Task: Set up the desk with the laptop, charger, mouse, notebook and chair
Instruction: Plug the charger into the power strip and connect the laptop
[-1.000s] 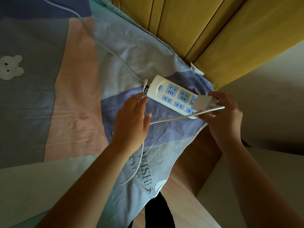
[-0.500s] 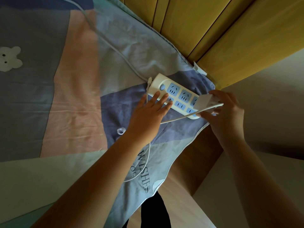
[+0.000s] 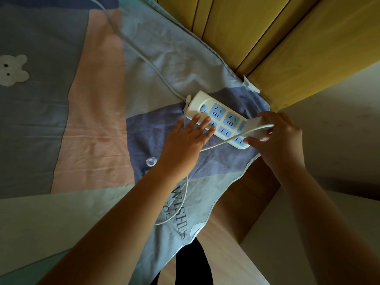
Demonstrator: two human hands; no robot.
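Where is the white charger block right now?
In the head view, right of centre: the charger sits over the right end of the power strip on the bedsheet, gripped by the right hand.

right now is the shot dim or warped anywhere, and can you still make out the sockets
Head view: dim overall, brightest on the power strip; its blue sockets read clearly except where the charger and left hand cover them. Wide-angle bending curves the yellow headboard and stretches both forearms; the lower corners fall into shadow.

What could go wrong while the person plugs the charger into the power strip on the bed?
The power strip lies on soft bedding, so it may shift despite the left hand pressing it. The charger in the right hand looks tilted and could miss the socket. Its cable crosses the strip and may snag.
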